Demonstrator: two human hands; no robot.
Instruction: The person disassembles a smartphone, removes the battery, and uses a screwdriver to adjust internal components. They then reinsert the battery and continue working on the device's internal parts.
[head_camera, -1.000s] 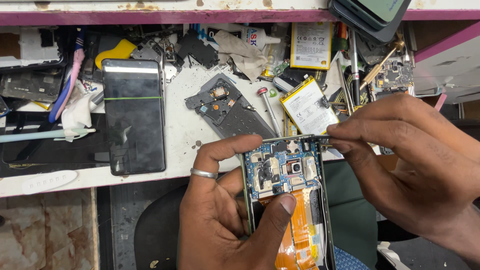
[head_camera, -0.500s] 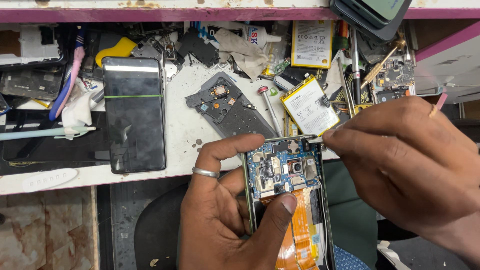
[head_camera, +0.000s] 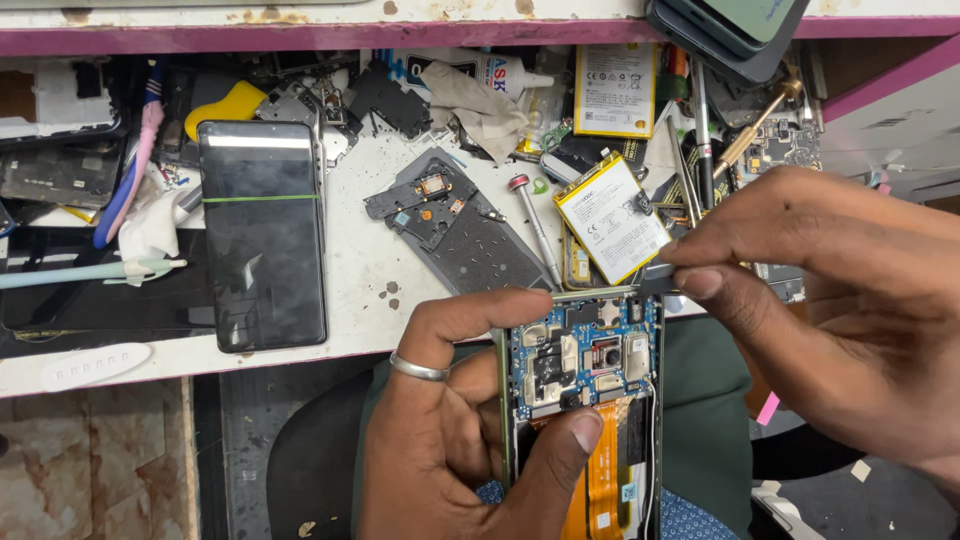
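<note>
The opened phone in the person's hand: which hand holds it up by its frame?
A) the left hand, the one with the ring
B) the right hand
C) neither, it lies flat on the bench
A: the left hand, ring on one finger, grips the opened phone, while the right hand pinches at its top corner.

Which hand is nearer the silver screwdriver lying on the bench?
Left, narrowly. The left hand, gripping the opened phone, has its forefinger just below the silver screwdriver tip. The right hand pinches a small part at the phone's top corner, off to the screwdriver's right.
</note>
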